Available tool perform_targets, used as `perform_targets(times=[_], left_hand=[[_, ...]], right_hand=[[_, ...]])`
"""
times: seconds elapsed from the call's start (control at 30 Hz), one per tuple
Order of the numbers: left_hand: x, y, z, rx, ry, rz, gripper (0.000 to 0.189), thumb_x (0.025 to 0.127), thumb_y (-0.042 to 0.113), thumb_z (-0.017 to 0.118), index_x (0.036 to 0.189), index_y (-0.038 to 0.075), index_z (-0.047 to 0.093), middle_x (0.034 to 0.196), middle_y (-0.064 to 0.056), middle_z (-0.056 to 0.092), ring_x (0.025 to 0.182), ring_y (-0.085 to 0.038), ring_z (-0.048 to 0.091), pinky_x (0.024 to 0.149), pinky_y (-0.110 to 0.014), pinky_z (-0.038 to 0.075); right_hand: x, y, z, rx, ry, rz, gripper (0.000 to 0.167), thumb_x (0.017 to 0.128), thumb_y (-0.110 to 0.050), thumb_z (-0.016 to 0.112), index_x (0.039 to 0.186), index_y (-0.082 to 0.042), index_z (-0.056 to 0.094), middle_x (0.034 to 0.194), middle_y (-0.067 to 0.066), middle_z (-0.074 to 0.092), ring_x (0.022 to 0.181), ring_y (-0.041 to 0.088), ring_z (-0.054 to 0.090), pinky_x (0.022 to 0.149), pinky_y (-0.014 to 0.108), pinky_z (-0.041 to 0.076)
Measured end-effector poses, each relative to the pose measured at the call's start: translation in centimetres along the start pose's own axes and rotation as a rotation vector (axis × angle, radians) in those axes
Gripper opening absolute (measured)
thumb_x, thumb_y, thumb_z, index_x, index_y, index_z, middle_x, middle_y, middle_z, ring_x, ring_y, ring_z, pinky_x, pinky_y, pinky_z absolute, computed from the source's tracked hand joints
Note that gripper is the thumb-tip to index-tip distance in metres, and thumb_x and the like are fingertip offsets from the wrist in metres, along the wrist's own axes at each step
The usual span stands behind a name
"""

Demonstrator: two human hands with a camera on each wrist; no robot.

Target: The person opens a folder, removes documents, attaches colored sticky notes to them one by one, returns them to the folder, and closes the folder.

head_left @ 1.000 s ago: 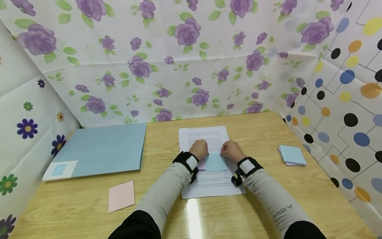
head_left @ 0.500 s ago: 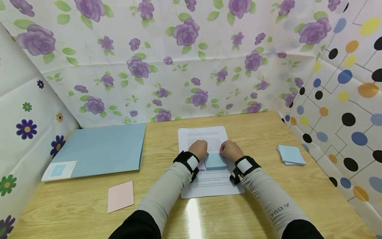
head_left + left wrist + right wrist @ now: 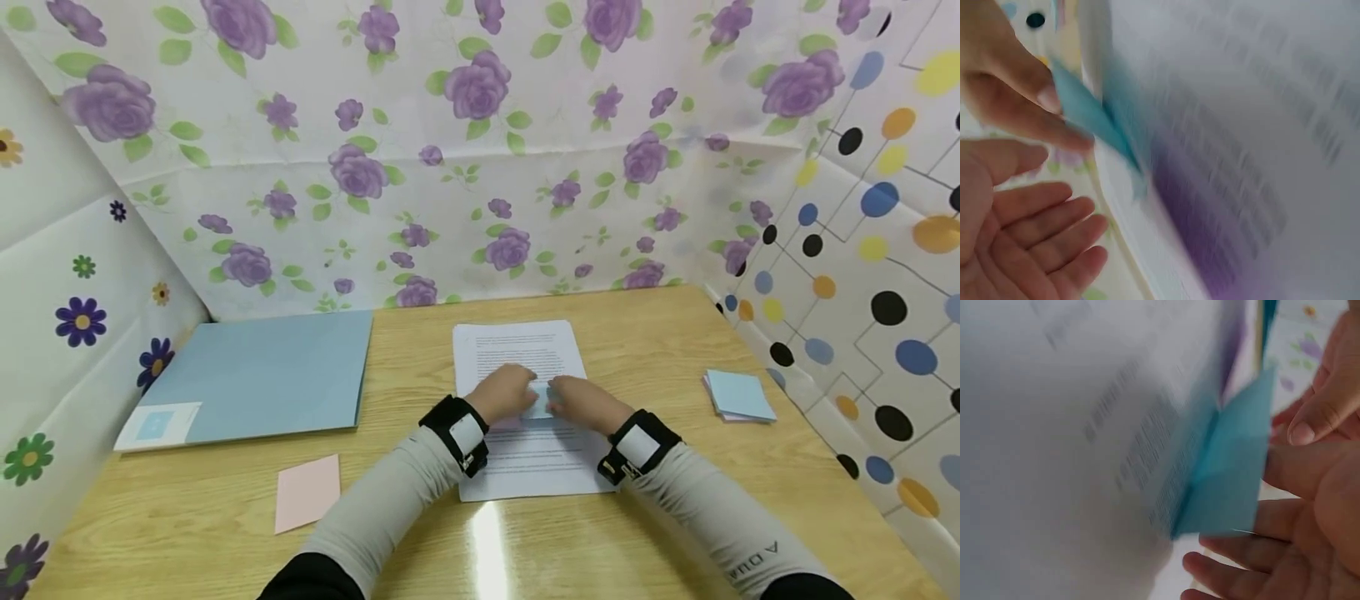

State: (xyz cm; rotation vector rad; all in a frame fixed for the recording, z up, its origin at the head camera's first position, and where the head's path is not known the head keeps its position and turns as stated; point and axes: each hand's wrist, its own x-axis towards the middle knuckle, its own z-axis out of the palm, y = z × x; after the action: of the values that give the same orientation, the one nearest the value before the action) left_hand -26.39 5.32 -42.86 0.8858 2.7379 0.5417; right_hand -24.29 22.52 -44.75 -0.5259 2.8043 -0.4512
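Note:
A blue sticky note (image 3: 537, 403) lies on the printed sheets (image 3: 517, 342) and juts up from the page in both wrist views. Beside it to the left is a purple sticky note (image 3: 1191, 219), mostly hidden by the left hand in the head view. My left hand (image 3: 1041, 244) is spread loosely close to the blue note, thumb and fingers apart, holding nothing. At the other side of that note is my right hand (image 3: 1297, 519); its thumb tip meets the note's edge, while some fingers lie partly behind it. Its fingers look relaxed, not curled round it.
On the left lies a blue folder (image 3: 277, 367) with a white label corner. A pink sticky note (image 3: 307, 493) lies in front of it on the wooden table (image 3: 408, 358). A small stack of blue and purple notes (image 3: 741, 395) sits at the right.
Both hands have left the blue note's upper corners and moved lower and closer together across it. The wrists have spread outward. The head view has shifted slightly.

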Motion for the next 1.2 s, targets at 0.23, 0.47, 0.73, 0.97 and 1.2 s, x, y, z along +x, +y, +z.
perform_targets(times=[0.23, 0.47, 0.73, 0.97, 1.2], left_hand=[[-0.9, 0.7, 2.0, 0.084, -0.090, 0.069, 0.036, 0.099, 0.018, 0.066, 0.129, -0.003, 0.065, 0.124, -0.016, 0.072, 0.114, -0.027, 0.070, 0.099, -0.035, 0.056], [-0.9, -0.3, 2.7, 0.051, -0.157, 0.033, 0.059, 0.105, 0.022, 0.058, 0.155, -0.002, 0.039, 0.159, -0.016, 0.045, 0.148, -0.029, 0.044, 0.124, -0.037, 0.034], [-1.4, -0.7, 2.8, 0.150, -0.114, 0.014, 0.052, 0.103, 0.022, 0.061, 0.148, -0.001, 0.050, 0.152, -0.014, 0.053, 0.140, -0.026, 0.054, 0.118, -0.035, 0.042], [-1.9, -0.8, 2.2, 0.134, -0.132, -0.009, 0.054, 0.102, 0.022, 0.063, 0.148, -0.001, 0.050, 0.153, -0.014, 0.053, 0.141, -0.026, 0.053, 0.119, -0.035, 0.042], [-1.6, -0.6, 2.4, 0.116, -0.158, -0.030, 0.057, 0.102, 0.024, 0.063, 0.151, -0.001, 0.046, 0.155, -0.014, 0.050, 0.144, -0.027, 0.050, 0.122, -0.035, 0.037]], right_hand=[[-0.3, -0.6, 1.9, -0.062, -0.056, -0.165, 0.055, 0.100, -0.011, 0.062, 0.143, 0.017, 0.044, 0.148, 0.042, 0.043, 0.138, 0.055, 0.044, 0.116, 0.059, 0.038], [-0.6, -0.8, 1.9, -0.056, -0.083, -0.112, 0.064, 0.100, -0.018, 0.065, 0.148, 0.016, 0.039, 0.154, 0.040, 0.035, 0.143, 0.053, 0.039, 0.118, 0.058, 0.036], [-0.8, -0.8, 1.8, -0.079, -0.120, -0.019, 0.069, 0.101, -0.025, 0.064, 0.151, 0.014, 0.035, 0.160, 0.032, 0.032, 0.148, 0.045, 0.037, 0.120, 0.056, 0.036], [-1.4, -0.1, 1.2, -0.100, -0.140, 0.055, 0.070, 0.102, -0.027, 0.063, 0.151, 0.014, 0.035, 0.162, 0.030, 0.031, 0.149, 0.044, 0.036, 0.120, 0.056, 0.036], [-1.6, 0.2, 1.2, -0.101, -0.154, 0.086, 0.071, 0.102, -0.028, 0.063, 0.152, 0.013, 0.035, 0.162, 0.030, 0.030, 0.149, 0.044, 0.035, 0.121, 0.053, 0.035]])
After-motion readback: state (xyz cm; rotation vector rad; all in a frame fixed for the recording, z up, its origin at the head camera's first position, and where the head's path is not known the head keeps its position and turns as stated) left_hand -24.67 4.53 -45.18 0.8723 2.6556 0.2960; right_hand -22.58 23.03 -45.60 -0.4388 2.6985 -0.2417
